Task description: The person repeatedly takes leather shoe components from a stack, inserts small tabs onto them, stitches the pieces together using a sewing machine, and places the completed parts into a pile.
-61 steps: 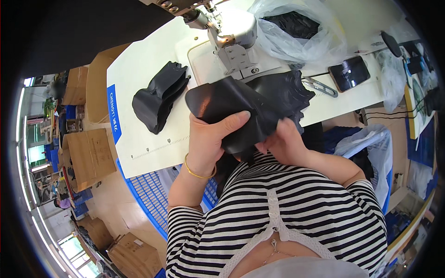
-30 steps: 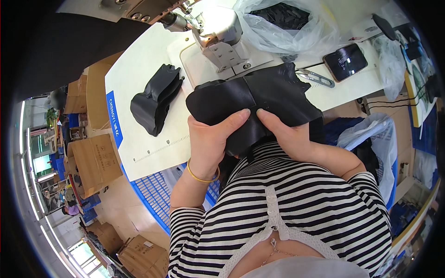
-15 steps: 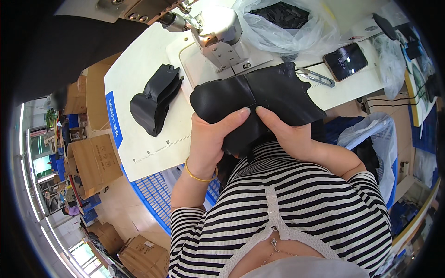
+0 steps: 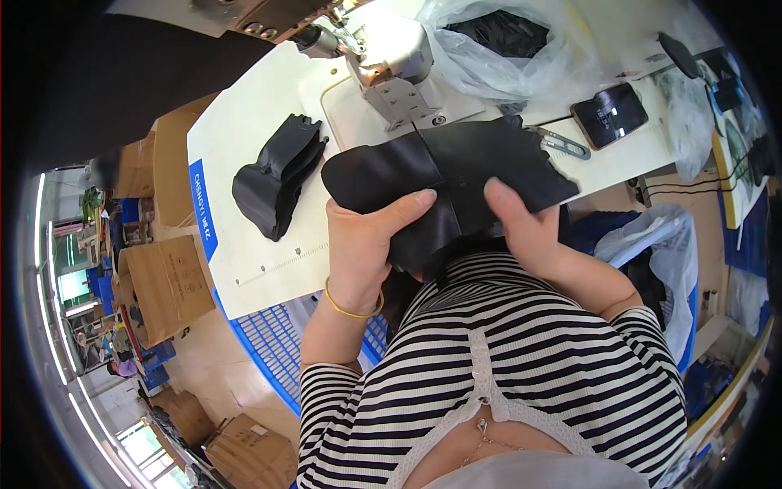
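A black leather-like piece (image 4: 471,175) with a seam across its middle spreads between my two hands at the table's front edge. My left hand (image 4: 371,232) grips its left part, thumb on top near the seam and fingers hidden underneath. On its right part my right hand (image 4: 525,224) holds on, thumb lying over the top face and fingers out of sight below. The piece's right edge is jagged. Just beyond it stands the sewing machine's metal post (image 4: 399,94). A second black folded piece (image 4: 277,179) lies on the white table to the left.
Thread snips (image 4: 564,145) and a phone (image 4: 611,114) lie at the right. Behind them is a clear plastic bag (image 4: 481,61) of black scraps. A blue basket (image 4: 265,342) stands below the table's left edge; cardboard boxes (image 4: 165,289) are on the floor.
My right thumb has moved right, away from the seam, and the piece lies flatter and more spread out. My left hand has shifted slightly left.
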### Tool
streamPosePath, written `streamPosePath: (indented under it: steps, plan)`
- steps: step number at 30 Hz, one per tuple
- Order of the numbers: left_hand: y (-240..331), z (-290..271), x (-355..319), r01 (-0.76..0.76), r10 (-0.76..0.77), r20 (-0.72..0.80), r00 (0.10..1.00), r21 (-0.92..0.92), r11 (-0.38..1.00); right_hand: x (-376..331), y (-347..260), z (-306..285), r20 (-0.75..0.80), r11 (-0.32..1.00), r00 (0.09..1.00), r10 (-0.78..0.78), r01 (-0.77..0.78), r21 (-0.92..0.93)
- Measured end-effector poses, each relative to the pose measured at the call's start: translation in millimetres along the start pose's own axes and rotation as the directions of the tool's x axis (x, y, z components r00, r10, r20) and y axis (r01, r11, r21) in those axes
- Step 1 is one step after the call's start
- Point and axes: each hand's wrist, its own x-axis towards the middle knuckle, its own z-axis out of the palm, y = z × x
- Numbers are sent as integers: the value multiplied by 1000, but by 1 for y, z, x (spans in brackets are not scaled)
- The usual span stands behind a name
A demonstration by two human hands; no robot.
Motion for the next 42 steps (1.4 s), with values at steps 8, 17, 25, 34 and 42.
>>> streamPosePath:
  steps: [8, 17, 25, 34, 42]
  plan:
    - [28, -9, 20, -3, 7, 49, 999, -77, 997, 34, -16, 16, -95, 995, 992, -84, 79, -63]
    - [56, -13, 57, -17, 25, 69, 997, -115, 993, 81, -28, 38, -126, 999, 991, -39, 38, -4]
    - [70, -23, 92, 10, -4, 83, 997, -78, 997, 117, -27, 41, -99, 1000, 995, 22, -21, 14]
    - [80, -14, 92, 37, -32, 65, 997, -77, 996, 125, -22, 42, -114, 1000, 993, -8, 10, 20]
    - [77, -19, 97, 26, -21, 75, 997, -63, 998, 126, -21, 40, -60, 998, 996, -61, 60, -19]
